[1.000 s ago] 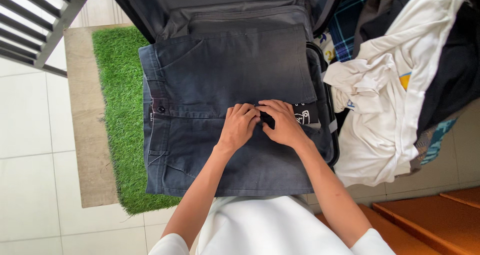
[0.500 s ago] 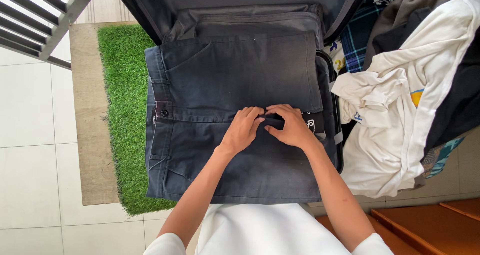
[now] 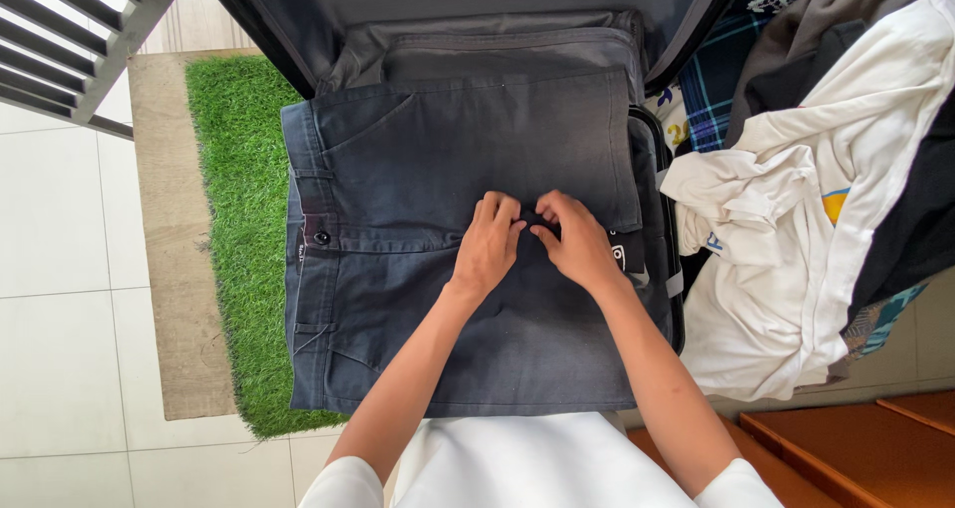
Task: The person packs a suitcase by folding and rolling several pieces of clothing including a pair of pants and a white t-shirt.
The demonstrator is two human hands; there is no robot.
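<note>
At the centre of the frame, a pair of dark grey trousers [image 3: 458, 239] is seen folded flat across an open suitcase [image 3: 657, 170], waistband and button at the left, with both hands brought together on the fabric. The left hand [image 3: 487, 249] is laid palm down, its fingers curled and pressed to the cloth; the right hand [image 3: 575, 247] is set just beside it, fingertips bent toward the left hand's. Between the two, a small dark fold is being pinched — whether it is part of the trousers or a separate black item cannot be told. Neither hand is opened wide, and nothing is lifted clear of the pile.

A black cloth with a white print [image 3: 622, 257] is partly hidden under the right wrist, at the trousers' right edge. A heap of clothes [image 3: 796, 219], a white garment uppermost, is piled at the right of the frame, touching the suitcase's side. A green grass mat [image 3: 239, 219] on a wooden board is shown at the left, with pale floor tiles [image 3: 60, 269] beyond.

A likely mishap: the pinched fold could be dragged sideways, so that the smoothed trousers are rucked up or pulled off square. The heap at the right is also judged unsteady — a nudge from the right elbow might tip the white garment into the suitcase.
</note>
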